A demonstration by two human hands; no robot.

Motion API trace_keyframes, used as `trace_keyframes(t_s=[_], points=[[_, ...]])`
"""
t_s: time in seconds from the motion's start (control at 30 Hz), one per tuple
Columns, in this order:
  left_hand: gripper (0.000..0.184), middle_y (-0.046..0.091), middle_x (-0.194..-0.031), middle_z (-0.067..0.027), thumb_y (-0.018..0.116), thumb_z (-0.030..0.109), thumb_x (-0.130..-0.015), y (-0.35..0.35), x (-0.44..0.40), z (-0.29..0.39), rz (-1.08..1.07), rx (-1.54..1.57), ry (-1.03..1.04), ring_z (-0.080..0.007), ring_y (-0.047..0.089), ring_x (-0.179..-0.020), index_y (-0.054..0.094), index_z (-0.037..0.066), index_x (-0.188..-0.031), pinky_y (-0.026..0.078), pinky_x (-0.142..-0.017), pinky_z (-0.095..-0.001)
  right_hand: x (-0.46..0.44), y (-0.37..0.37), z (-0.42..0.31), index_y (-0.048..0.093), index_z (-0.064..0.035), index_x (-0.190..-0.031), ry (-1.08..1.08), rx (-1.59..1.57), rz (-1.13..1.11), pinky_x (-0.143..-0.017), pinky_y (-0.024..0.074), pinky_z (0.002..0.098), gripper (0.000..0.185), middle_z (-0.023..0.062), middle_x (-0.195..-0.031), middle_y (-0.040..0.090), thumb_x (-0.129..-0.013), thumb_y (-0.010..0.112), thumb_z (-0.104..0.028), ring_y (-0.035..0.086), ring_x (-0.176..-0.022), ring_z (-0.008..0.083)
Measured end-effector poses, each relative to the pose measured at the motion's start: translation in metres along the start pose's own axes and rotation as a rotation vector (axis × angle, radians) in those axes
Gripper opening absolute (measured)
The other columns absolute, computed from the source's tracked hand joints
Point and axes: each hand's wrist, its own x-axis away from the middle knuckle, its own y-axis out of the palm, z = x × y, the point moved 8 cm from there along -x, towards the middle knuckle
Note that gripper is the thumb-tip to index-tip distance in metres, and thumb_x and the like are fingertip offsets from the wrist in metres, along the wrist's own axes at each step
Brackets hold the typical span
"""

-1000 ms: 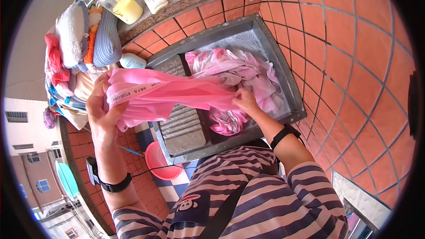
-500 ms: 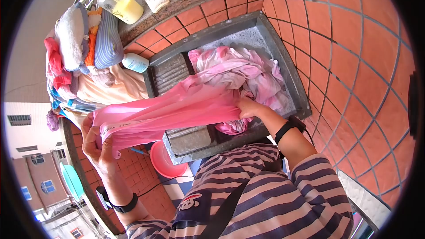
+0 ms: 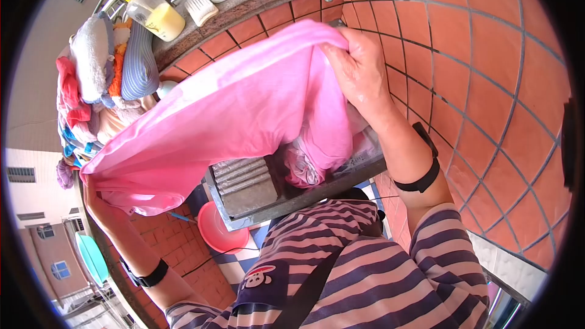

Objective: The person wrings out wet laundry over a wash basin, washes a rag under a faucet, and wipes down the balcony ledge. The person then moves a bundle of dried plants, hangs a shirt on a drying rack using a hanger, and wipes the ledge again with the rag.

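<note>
It looks like a home's laundry spot: a ridged washboard (image 3: 244, 183) is built into the sink (image 3: 298, 198). Beside it rises a tiled wall (image 3: 451, 85).

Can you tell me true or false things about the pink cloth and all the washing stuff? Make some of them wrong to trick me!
1. Both the left hand and the right hand hold the pink cloth. True.
2. The left hand is higher in the picture than the right hand. False: the right hand is higher.
3. The sink has a ridged washboard. True.
4. The brush is inside the sink. False: the brush is on the stone ledge.
5. The bottle on the ledge has a yellow top. True.
6. The basin on the floor is green. False: that basin is pink.
</note>
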Motion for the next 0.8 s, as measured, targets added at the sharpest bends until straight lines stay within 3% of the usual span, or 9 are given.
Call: trace_keyframes(t_s=[0.07, 0.13, 0.23, 0.33, 0.53, 0.63, 0.7, 0.77, 0.8], points=[[0.048, 0.057, -0.109, -0.0161, 0.048, 0.021, -0.091, 0.048, 0.016, 0.028, -0.041, -0.119, 0.199, -0.0262, 0.061, -0.095, 0.038, 0.003, -0.134, 0.050, -0.084, -0.0347, -0.027, -0.003, -0.059, 0.055, 0.0019, -0.066, -0.209, -0.060, 0.068, -0.046, 0.0386, 0.0379, 0.018, 0.0180, -0.053, 0.049, -0.076, 0.062, -0.011, 0.050, -0.044, 0.0304], [0.069, 0.056, -0.109, -0.0203, 0.053, 0.019, -0.084, 0.149, 0.073, 0.041, -0.459, -0.157, 0.301, -0.0300, 0.061, -0.096, 0.020, 0.005, -0.143, 0.052, -0.081, -0.0368, -0.041, 0.015, -0.110, 0.055, 0.0016, -0.061, -0.477, 0.060, 0.011, -0.049, 0.0424, 0.0414, 0.022, 0.0188, -0.053, 0.051, -0.073, 0.061, -0.016, 0.054, -0.048, 0.0339], [0.097, 0.055, -0.111, -0.0181, 0.076, 0.014, -0.070, 0.243, 0.138, 0.020, -0.720, -0.039, 0.315, -0.0217, 0.059, -0.094, 0.015, 0.005, -0.145, 0.046, -0.085, -0.0287, -0.023, 0.078, -0.125, 0.056, 0.0038, -0.064, -0.235, 0.064, -0.439, -0.055, 0.0449, 0.0379, 0.018, 0.0205, -0.058, 0.053, -0.073, 0.058, -0.012, 0.058, -0.055, 0.0323], [0.029, 0.064, -0.090, -0.0004, 0.072, 0.010, -0.079, 0.243, 0.132, -0.030, -0.842, -0.325, 0.231, -0.0067, 0.055, -0.084, 0.061, 0.000, -0.104, 0.045, -0.075, -0.0228, 0.014, 0.103, -0.093, 0.057, 0.0043, -0.065, -0.079, -0.064, -0.683, -0.054, 0.0436, 0.0376, 0.028, 0.0205, -0.057, 0.053, -0.074, 0.065, -0.022, 0.056, -0.053, 0.0306], [0.011, 0.057, -0.072, 0.0033, 0.067, 0.010, -0.082, 0.179, 0.111, -0.069, -0.550, -0.187, -0.036, -0.0033, 0.045, -0.064, 0.059, 0.003, -0.078, 0.035, -0.061, -0.0173, 0.173, 0.120, 0.083, 0.064, -0.0015, -0.070, 0.487, -0.189, -1.378, -0.060, 0.0440, 0.0293, 0.025, 0.0056, -0.069, 0.065, -0.077, 0.067, -0.025, 0.058, -0.065, 0.0122], [0.010, 0.061, -0.080, -0.0026, 0.065, 0.009, -0.083, 0.156, 0.099, -0.054, -0.455, -0.046, 0.018, -0.0077, 0.053, -0.070, 0.059, 0.002, -0.085, 0.042, -0.067, -0.0213, 0.274, 0.108, 0.182, 0.067, -0.0067, -0.087, 0.128, 0.330, -1.290, -0.077, 0.0471, 0.0428, 0.029, 0.0117, -0.092, 0.067, -0.068, 0.065, -0.029, 0.062, -0.086, 0.0312], [0.014, 0.062, -0.086, -0.0071, 0.064, 0.009, -0.083, 0.144, 0.098, -0.043, -0.482, -0.067, 0.059, -0.0134, 0.058, -0.078, 0.058, 0.000, -0.092, 0.044, -0.076, -0.0257, 0.294, 0.091, 0.207, 0.063, -0.0081, -0.103, 0.384, 0.328, -1.276, -0.085, 0.0448, 0.0401, 0.040, 0.0152, -0.103, 0.062, -0.069, 0.067, -0.028, 0.058, -0.098, 0.0315], [0.014, 0.062, -0.088, -0.0079, 0.063, 0.009, -0.083, 0.134, 0.100, -0.037, -0.445, -0.048, 0.067, -0.0150, 0.058, -0.081, 0.058, -0.001, -0.092, 0.044, -0.080, -0.0277, 0.281, 0.048, 0.237, 0.061, -0.0087, -0.110, 0.841, 0.494, -0.640, -0.090, 0.0422, 0.0400, 0.046, 0.0168, -0.100, 0.061, -0.069, 0.071, -0.026, 0.055, -0.105, 0.0303], [0.014, 0.062, -0.088, -0.0079, 0.063, 0.009, -0.083, 0.129, 0.100, -0.036, -0.441, -0.054, 0.069, -0.0150, 0.058, -0.081, 0.058, -0.001, -0.092, 0.044, -0.080, -0.0277, 0.280, 0.053, 0.237, 0.061, -0.0087, -0.110, 0.840, 0.488, -0.643, -0.090, 0.0422, 0.0400, 0.046, 0.0168, -0.100, 0.061, -0.069, 0.071, -0.026, 0.055, -0.105, 0.0303]])
